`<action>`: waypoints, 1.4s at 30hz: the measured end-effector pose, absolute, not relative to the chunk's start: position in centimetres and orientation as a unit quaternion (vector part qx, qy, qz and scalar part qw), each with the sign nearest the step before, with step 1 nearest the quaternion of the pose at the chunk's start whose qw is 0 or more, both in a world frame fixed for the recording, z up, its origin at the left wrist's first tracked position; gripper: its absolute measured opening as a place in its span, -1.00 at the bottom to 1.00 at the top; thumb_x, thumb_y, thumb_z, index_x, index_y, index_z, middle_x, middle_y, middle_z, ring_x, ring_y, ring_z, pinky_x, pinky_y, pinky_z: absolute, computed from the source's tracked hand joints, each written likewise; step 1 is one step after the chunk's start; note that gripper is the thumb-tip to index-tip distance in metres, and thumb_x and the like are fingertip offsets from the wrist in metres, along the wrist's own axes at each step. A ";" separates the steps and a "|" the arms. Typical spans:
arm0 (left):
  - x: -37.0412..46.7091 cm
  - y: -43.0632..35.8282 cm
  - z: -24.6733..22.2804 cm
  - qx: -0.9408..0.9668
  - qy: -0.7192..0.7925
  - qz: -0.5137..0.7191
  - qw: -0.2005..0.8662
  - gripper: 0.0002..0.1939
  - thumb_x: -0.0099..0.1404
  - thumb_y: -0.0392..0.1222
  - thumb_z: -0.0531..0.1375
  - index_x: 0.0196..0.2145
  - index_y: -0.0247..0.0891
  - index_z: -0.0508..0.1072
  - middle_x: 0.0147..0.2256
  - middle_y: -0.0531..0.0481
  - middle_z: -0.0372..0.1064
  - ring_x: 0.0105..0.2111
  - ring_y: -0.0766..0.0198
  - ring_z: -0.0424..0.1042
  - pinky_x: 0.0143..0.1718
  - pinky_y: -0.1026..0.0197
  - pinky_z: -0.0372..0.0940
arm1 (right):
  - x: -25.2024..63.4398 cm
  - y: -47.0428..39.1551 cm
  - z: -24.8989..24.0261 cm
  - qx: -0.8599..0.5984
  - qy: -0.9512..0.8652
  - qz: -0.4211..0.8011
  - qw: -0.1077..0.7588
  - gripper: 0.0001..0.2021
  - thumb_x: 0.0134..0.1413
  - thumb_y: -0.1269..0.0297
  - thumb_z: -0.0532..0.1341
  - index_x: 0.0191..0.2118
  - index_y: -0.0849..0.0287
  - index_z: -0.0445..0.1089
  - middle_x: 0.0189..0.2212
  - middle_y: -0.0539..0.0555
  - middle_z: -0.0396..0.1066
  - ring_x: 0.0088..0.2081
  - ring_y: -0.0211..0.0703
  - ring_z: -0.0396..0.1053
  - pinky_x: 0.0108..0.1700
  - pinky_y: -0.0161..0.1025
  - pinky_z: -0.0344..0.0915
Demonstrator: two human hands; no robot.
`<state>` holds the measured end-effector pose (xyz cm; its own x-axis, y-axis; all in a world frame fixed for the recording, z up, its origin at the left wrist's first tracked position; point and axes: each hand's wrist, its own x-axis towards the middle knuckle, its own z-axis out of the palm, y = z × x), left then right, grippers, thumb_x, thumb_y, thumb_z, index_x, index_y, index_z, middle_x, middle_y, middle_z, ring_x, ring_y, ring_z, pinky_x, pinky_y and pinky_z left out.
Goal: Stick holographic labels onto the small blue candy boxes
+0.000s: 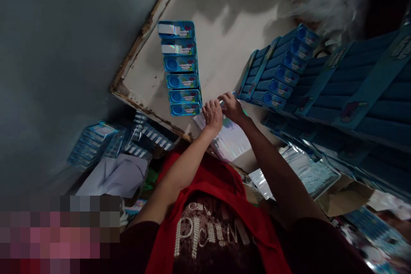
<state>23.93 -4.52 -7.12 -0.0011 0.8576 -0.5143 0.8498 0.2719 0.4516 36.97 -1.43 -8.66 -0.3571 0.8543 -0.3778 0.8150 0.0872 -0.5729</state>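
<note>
My left hand (212,116) and my right hand (232,108) meet over the table, fingers bent close together. A small shiny piece (221,102), perhaps a sticker, shows at the right fingertips; whatever the left fingers grip is hidden. Below both hands lies a glossy, rainbow-reflecting sheet (233,139). Left of them stands a row of several blue candy boxes (182,81) marked "Caramelo Macizo". The two farthest boxes each carry a shiny strip (171,49) across the round shape on their fronts; the nearer ones show that blue round shape bare.
Stacked blue boxes (272,75) line the right side. The pale table (224,55) has a rough, chipped edge (141,25) along the wall (70,43). More boxes (93,141) and a paper-topped carton (112,175) stand lower left. Clear plastic (330,0) lies at the back right.
</note>
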 end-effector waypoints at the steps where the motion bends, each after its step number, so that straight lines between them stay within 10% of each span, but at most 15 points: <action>1: 23.9 -4.8 -7.2 0.600 0.711 -0.014 0.365 -0.52 0.62 -0.29 -0.14 0.19 -0.40 0.51 0.20 -0.51 0.46 0.26 -0.26 0.40 0.30 -0.24 0.20 | 37.4 -2.2 -8.9 -0.570 -0.730 0.376 0.041 -0.49 0.13 0.49 0.23 0.23 0.32 0.46 0.17 0.38 0.45 0.19 0.16 0.39 0.26 0.00 0.37; 9: 21.5 -5.5 -8.2 0.576 0.701 -0.002 0.420 -0.69 0.59 -0.27 0.09 0.00 -0.23 0.66 0.08 -0.28 0.60 0.13 -0.05 0.50 0.13 0.03 0.28 | 38.5 -6.7 -10.1 -0.561 -0.756 0.335 0.038 -0.41 0.40 0.38 0.17 0.49 0.23 0.27 0.53 0.34 0.19 0.49 0.13 0.21 0.54 0.12 0.16; 23: 20.2 -4.6 -9.7 0.543 0.711 0.010 0.447 -0.78 0.48 -0.27 0.20 -0.21 -0.23 0.68 -0.06 -0.20 0.65 0.00 0.04 0.56 0.04 0.10 0.33 | 40.9 -7.2 -10.4 -0.402 -0.860 0.314 -0.006 -0.45 0.52 0.41 -0.05 0.48 0.31 0.29 0.55 0.29 0.18 0.52 0.12 0.17 0.51 0.11 0.17; 31: 20.9 -5.4 -9.1 0.548 0.723 0.042 0.418 -0.77 0.52 -0.29 0.15 -0.20 -0.23 0.64 -0.04 -0.25 0.62 0.07 0.02 0.53 0.16 0.07 0.33 | 40.1 -9.2 -3.4 -0.569 -0.774 0.275 -0.040 -0.69 0.43 0.35 0.09 -0.10 0.20 0.63 -0.07 0.37 0.62 0.02 0.24 0.44 0.08 0.12 0.32; 36: 21.5 -7.0 -6.0 0.536 0.729 0.142 0.402 -0.73 0.47 -0.25 0.25 0.06 -0.29 0.62 0.24 -0.36 0.47 0.33 -0.04 0.38 0.42 -0.02 0.21 | 38.8 -10.5 4.3 -0.733 -0.551 0.356 0.182 -0.86 0.24 0.14 0.38 -0.28 0.08 0.57 -0.53 -0.04 0.38 -0.40 -0.12 0.32 -0.10 -0.04 0.44; 42: 20.3 -8.5 1.8 0.205 0.556 0.359 0.721 -0.32 0.58 0.38 -0.05 -0.07 -0.25 0.61 -0.06 -0.27 0.67 0.00 0.02 0.67 0.11 -0.04 0.55 | 36.4 -7.7 10.7 -0.679 -0.232 0.608 0.341 -0.57 -0.17 -0.10 0.63 -0.36 0.08 0.55 -0.57 -0.15 0.29 -0.53 -0.27 0.21 -0.43 -0.10 0.59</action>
